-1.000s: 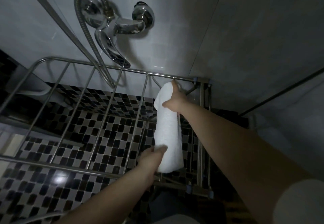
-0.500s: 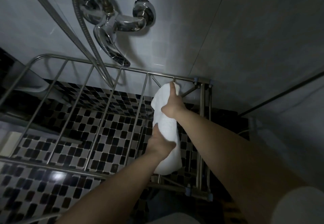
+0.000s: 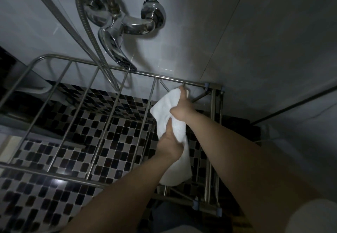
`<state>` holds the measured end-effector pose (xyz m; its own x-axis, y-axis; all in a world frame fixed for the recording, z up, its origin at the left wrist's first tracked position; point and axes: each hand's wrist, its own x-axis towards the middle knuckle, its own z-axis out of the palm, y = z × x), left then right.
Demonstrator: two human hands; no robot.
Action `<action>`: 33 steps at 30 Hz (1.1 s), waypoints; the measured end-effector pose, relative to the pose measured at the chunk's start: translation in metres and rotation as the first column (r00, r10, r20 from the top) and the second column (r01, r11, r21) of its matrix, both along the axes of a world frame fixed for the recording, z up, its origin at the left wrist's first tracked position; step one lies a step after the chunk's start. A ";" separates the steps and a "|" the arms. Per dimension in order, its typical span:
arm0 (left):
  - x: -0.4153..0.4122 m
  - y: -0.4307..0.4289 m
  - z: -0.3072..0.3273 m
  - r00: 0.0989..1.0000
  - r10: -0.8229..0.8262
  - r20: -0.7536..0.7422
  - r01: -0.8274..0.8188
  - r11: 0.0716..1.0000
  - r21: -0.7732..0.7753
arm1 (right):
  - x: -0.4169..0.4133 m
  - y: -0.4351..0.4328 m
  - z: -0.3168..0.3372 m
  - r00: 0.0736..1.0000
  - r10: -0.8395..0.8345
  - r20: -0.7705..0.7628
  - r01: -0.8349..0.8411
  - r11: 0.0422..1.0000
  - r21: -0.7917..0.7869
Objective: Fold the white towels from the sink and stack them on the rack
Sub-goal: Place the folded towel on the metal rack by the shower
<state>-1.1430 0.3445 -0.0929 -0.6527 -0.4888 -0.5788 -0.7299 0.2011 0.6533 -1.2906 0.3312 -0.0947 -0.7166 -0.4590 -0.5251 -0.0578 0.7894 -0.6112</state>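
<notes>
A folded white towel [image 3: 164, 105] lies lengthwise over the right end of the metal bar rack [image 3: 109, 103]. My right hand [image 3: 182, 110] grips its far end close to the rack's back rail. My left hand [image 3: 169, 143] grips the towel's middle, and the near end droops below my fingers toward the rack's front rail. Both forearms reach in from the lower right. The sink is not in view.
A chrome wall tap [image 3: 127, 26] with a metal shower hose [image 3: 87, 32] hangs over the rack's back rail. Grey wall tiles [image 3: 255, 32] stand close behind and to the right. Black-and-white mosaic floor [image 3: 63, 150] shows through the bars.
My left hand has slid from the towel's near end up to its middle. The towel's far end has spread and bunched toward the left under my right hand.
</notes>
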 end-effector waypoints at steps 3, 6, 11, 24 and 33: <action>-0.004 -0.003 0.002 0.998 0.053 0.016 -0.054 0.997 0.050 | 0.001 0.000 -0.001 0.999 0.008 -0.036 -0.007 1.000 0.017; -0.021 -0.011 -0.001 0.994 0.098 0.052 -0.101 0.993 0.055 | 0.002 0.005 0.001 0.997 -0.020 -0.073 0.020 1.000 -0.012; -0.033 -0.012 -0.004 0.997 0.062 0.042 -0.060 0.996 -0.062 | -0.003 0.006 0.005 0.995 0.056 -0.086 -0.056 0.998 0.005; 0.026 0.005 -0.013 0.999 0.045 0.003 -0.045 0.995 0.089 | -0.005 0.002 -0.006 0.989 -0.131 0.064 0.135 0.989 -0.061; 0.048 -0.026 -0.007 0.980 0.194 -0.035 -0.182 0.960 0.215 | 0.005 0.019 0.001 0.981 -0.194 0.029 0.196 0.965 -0.175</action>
